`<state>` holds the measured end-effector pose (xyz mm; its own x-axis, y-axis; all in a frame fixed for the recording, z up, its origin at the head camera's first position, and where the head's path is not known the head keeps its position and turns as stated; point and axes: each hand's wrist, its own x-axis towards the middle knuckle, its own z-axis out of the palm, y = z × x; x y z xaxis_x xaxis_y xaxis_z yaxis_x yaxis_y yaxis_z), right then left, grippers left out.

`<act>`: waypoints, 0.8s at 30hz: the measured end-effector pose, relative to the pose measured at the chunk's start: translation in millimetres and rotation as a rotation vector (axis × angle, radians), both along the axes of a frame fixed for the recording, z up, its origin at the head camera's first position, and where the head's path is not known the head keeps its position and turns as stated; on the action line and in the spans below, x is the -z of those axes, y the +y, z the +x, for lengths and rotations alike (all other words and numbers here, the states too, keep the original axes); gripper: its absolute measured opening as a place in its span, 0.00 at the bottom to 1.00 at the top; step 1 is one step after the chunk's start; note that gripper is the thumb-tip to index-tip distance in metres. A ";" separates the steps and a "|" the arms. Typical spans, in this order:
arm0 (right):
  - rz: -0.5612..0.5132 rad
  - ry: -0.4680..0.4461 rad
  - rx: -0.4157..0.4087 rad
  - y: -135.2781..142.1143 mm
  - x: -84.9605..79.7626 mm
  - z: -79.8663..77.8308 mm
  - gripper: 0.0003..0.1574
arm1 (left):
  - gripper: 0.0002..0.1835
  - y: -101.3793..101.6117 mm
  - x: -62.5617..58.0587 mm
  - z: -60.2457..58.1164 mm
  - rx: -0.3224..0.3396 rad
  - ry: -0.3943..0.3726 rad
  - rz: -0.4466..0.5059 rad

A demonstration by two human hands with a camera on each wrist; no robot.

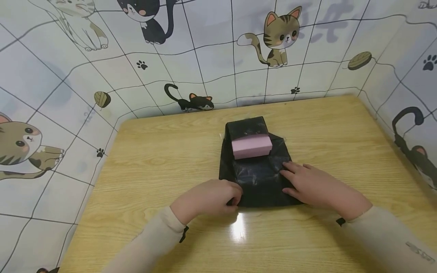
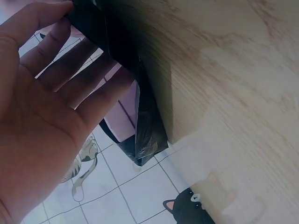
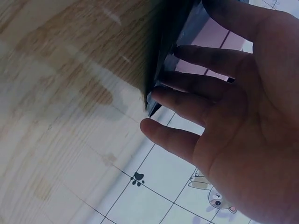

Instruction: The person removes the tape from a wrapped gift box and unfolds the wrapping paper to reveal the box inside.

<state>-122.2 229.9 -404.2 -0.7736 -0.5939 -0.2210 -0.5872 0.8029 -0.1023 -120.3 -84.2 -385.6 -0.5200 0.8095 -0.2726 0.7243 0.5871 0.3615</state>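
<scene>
A pink box (image 1: 252,147) lies on a black plastic sheet (image 1: 263,191) on the table, the sheet's far end folded over the box's top. At the near left corner, my left hand (image 1: 211,195) pinches the sheet's edge between thumb and index finger; its other fingers extend along the sheet in the left wrist view. Spread over the sheet's right side is my right hand (image 1: 308,185), fingertips touching the plastic with nothing gripped. From the right wrist, the fingers (image 3: 201,88) look straight, and part of the pink box (image 3: 205,51) shows behind them. The sheet covers the box's far part.
The wooden table (image 1: 164,151) extends around the sheet on all sides. Behind it and at both sides stands a cat-patterned white wall (image 1: 211,64). A bright light reflection (image 1: 238,229) falls on the tabletop between the forearms.
</scene>
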 end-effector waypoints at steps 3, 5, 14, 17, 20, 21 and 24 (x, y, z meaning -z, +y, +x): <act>0.013 -0.026 0.009 -2.0 -0.7 -3.5 0.37 | 0.08 0.0 2.9 -2.6 -0.028 -0.022 0.010; 0.014 -0.031 0.008 -4.1 -0.9 -6.8 0.37 | 0.06 0.4 6.1 -6.2 -0.052 -0.021 0.022; 0.028 -0.107 0.014 -12.5 3.5 -16.4 0.50 | 0.22 3.8 9.8 -46.1 -0.399 -0.101 0.172; 0.013 -0.115 0.027 -12.1 7.1 -16.2 0.51 | 0.21 1.5 12.2 -65.9 -0.642 -0.060 0.248; 0.003 -0.114 0.036 -11.8 9.0 -15.4 0.51 | 0.25 -2.1 17.1 -84.8 -0.875 -0.048 0.356; 0.002 -0.112 0.038 -11.9 9.1 -14.9 0.51 | 0.27 -3.3 19.0 -90.1 -0.938 -0.077 0.401; 0.004 -0.114 0.043 -12.9 8.2 -13.8 0.51 | 0.30 -4.3 24.6 -102.8 -1.050 -0.230 0.546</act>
<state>-136.0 217.0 -412.5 -0.7683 -0.5595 -0.3110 -0.5369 0.8278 -0.1628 -223.1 -88.4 -410.2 -0.9783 0.0583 -0.1990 -0.1289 0.5805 0.8040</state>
